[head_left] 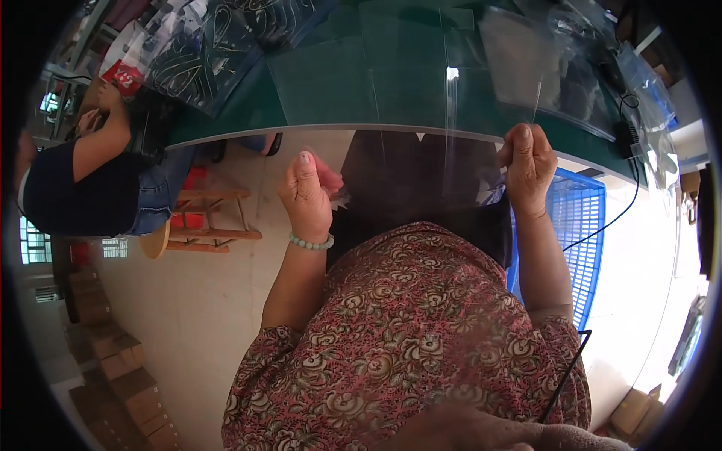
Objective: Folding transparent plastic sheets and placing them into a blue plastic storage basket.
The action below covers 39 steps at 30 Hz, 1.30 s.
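My right hand (531, 167) is closed in a pinch at the table's front edge, on the edge of a clear plastic sheet (489, 101). The sheet is hard to see; a bright crease runs down its left part, past the table edge. My left hand (307, 194), wearing a bead bracelet, is raised in front of the table with thumb up and fingers curled in. Whatever it grips, if anything, is see-through or hidden. More clear sheets (323, 86) lie flat on the green tabletop (233, 120) beyond my hands.
Packed plastic bags (203, 64) lie at the table's far left, clear bags (526, 49) at the right. A blue plastic crate (577, 218) stands below on the right. At left, a co-worker (90, 173) sits near a wooden stool (207, 218). Cardboard boxes (124, 357) line the left wall.
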Each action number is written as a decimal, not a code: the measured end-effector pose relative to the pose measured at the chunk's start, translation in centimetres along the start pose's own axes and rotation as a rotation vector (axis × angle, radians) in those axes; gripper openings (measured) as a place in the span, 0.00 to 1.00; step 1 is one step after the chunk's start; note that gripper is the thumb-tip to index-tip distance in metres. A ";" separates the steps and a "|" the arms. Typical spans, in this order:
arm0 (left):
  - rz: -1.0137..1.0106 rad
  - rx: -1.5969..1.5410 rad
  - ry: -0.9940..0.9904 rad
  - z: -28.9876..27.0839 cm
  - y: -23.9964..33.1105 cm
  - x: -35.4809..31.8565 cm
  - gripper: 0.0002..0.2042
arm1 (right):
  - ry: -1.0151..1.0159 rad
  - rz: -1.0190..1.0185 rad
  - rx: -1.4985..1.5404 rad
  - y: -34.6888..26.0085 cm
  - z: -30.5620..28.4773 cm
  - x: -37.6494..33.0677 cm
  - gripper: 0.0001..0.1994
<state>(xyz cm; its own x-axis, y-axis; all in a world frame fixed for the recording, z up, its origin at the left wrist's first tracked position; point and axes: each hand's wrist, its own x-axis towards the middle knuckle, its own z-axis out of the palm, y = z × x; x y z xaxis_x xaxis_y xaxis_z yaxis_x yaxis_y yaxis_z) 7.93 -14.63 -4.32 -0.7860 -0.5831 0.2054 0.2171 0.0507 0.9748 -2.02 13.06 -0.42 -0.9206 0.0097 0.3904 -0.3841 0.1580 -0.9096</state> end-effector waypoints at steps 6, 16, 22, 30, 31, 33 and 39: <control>-0.045 -0.008 -0.242 -0.5 0.6 1.4 0.22 | -0.107 -0.306 -0.023 0.2 -0.7 -0.1 0.18; 1.164 0.716 -0.356 6.4 13.0 1.4 0.31 | -0.203 -0.675 -0.297 -0.4 -1.7 -0.8 0.08; 0.951 0.631 -0.732 7.8 14.0 2.2 0.23 | -0.134 -0.965 -0.225 -6.1 -3.9 0.5 0.11; 0.799 0.536 -1.035 7.5 15.0 1.8 0.23 | -0.482 -1.111 -0.542 -9.2 -4.2 4.2 0.12; 0.767 0.583 -1.027 7.1 15.1 1.8 0.22 | -0.479 -1.178 -0.549 -9.1 -3.8 4.9 0.13; 0.820 0.641 -0.974 6.6 15.0 1.7 0.22 | -0.526 -1.120 -0.580 -9.5 -3.9 4.5 0.14; 0.829 0.784 -0.792 6.3 14.6 0.6 0.23 | -0.641 -1.036 -0.637 -10.0 -3.7 4.2 0.21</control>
<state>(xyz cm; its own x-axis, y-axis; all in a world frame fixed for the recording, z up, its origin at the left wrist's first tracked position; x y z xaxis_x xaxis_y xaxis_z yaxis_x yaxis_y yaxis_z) 6.93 -9.14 10.58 -0.7618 0.4368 0.4784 0.6053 0.7432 0.2852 -1.74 15.15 10.85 -0.1738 -0.8149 0.5529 -0.9705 0.2369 0.0441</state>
